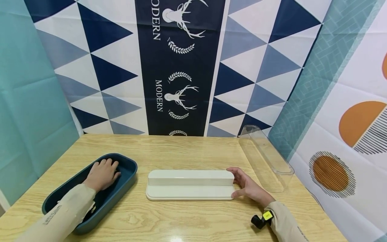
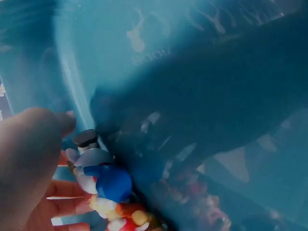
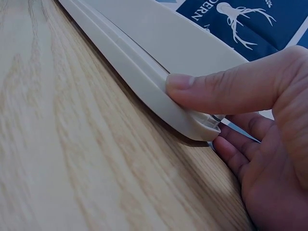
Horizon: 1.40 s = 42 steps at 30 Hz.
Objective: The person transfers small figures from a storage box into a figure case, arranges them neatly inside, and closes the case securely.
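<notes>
In the head view my left hand (image 1: 102, 175) reaches down into a dark blue oblong bin (image 1: 130, 169). The left wrist view shows its fingers beside small toy figurines (image 2: 114, 183), one with a blue part, lying against the bin's wall; the fingers look stretched out, the thumb apart from the toys. My right hand (image 1: 248, 189) holds the right end of a white two-step display base (image 1: 190, 191), which lies on the table. Up close, its thumb (image 3: 211, 91) presses the base's upper edge while the other fingers sit at the end and underneath.
A clear plastic cover (image 1: 266, 158) lies on the table (image 1: 181, 222) at the right, behind my right hand. Patterned cloth (image 1: 178, 67) hangs along the table's back edge and both sides. A black wrist device with a yellow tag (image 1: 267, 215) sits on my right wrist.
</notes>
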{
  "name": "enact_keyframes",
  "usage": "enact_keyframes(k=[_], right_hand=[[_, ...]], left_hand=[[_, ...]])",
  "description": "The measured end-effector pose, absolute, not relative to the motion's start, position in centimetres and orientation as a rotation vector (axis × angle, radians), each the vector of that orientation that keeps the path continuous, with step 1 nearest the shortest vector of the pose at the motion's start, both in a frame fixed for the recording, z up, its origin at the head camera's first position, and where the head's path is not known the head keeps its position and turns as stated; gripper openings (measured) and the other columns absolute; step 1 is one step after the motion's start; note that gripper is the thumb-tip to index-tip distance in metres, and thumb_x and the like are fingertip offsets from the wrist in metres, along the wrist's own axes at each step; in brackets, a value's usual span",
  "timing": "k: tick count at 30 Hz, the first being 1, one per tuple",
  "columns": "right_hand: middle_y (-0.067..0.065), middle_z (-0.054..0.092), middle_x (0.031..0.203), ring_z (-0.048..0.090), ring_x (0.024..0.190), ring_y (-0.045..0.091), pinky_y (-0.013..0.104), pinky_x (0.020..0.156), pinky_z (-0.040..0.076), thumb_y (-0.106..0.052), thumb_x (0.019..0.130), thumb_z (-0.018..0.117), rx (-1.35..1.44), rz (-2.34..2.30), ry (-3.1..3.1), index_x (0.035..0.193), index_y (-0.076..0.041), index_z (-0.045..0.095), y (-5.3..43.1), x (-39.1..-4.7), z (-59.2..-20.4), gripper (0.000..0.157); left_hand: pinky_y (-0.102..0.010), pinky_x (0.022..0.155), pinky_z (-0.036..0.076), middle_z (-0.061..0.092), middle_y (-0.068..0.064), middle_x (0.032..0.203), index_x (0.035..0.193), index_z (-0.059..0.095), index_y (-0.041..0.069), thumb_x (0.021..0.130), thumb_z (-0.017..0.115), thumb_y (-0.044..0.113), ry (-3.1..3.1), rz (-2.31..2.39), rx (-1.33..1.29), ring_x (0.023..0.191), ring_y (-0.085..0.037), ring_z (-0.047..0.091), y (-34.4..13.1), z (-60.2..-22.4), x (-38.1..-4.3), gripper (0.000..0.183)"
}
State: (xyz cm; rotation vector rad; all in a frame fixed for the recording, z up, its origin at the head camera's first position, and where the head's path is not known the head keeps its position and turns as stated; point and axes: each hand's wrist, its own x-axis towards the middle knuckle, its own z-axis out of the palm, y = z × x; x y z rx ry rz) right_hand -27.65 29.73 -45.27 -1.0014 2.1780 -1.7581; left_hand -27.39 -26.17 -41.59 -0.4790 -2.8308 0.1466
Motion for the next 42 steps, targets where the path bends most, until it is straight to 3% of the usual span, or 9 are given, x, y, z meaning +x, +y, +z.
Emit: enact_keyframes(k=[12, 23, 30, 37, 42], right_hand=[[-0.009, 0.05, 0.136, 0.053, 0.117, 0.006, 0.02, 0.096, 0.044, 0.004, 0.074, 0.082, -0.989, -1.744, 2.177, 0.144, 0.012, 0.026, 29.8, -27.5, -45.3, 0.091], [-0.008, 0.049, 0.136, 0.053, 0.116, 0.006, 0.02, 0.096, 0.044, 0.005, 0.073, 0.082, -0.994, -1.751, 2.17, 0.144, 0.012, 0.026, 29.8, -27.5, -45.3, 0.091], [-0.003, 0.048, 0.137, 0.053, 0.117, 0.006, 0.02, 0.097, 0.044, 0.006, 0.072, 0.082, -0.985, -1.748, 2.184, 0.144, 0.013, 0.025, 29.7, -27.6, -45.3, 0.092], [-0.008, 0.048, 0.138, 0.052, 0.118, 0.006, 0.02, 0.097, 0.044, 0.005, 0.073, 0.082, -0.999, -1.754, 2.165, 0.145, 0.012, 0.026, 29.6, -27.5, -45.2, 0.091], [-0.009, 0.049, 0.137, 0.053, 0.118, 0.005, 0.019, 0.097, 0.043, 0.005, 0.073, 0.081, -0.995, -1.755, 2.175, 0.145, 0.012, 0.025, 29.7, -27.5, -45.2, 0.091]], left_hand=[[-0.052, 0.068, 0.046, 0.055, -0.018, 0.093, 0.1, 0.062, -0.003, 0.092, 0.065, 0.015, -2.842, 0.088, -0.48, 0.083, -0.035, 0.057, -26.2, -42.0, -27.8, 0.019], [-0.049, 0.068, 0.05, 0.052, -0.019, 0.092, 0.098, 0.062, -0.006, 0.09, 0.066, 0.013, -2.853, 0.043, -0.546, 0.079, -0.033, 0.054, -26.7, -42.2, -28.3, 0.021], [-0.046, 0.069, 0.044, 0.053, -0.016, 0.09, 0.098, 0.063, -0.003, 0.09, 0.065, 0.015, -2.846, -0.013, -0.582, 0.082, -0.031, 0.052, -26.9, -41.8, -28.3, 0.02], [-0.045, 0.067, 0.045, 0.051, -0.012, 0.084, 0.093, 0.06, -0.004, 0.092, 0.062, 0.012, -2.82, -0.209, -0.604, 0.072, -0.024, 0.047, -27.3, -41.1, -28.0, 0.016], [-0.049, 0.073, 0.049, 0.055, -0.015, 0.088, 0.096, 0.06, -0.006, 0.096, 0.057, 0.013, -2.857, -0.359, -0.564, 0.077, -0.029, 0.054, -27.9, -40.6, -28.0, 0.02]])
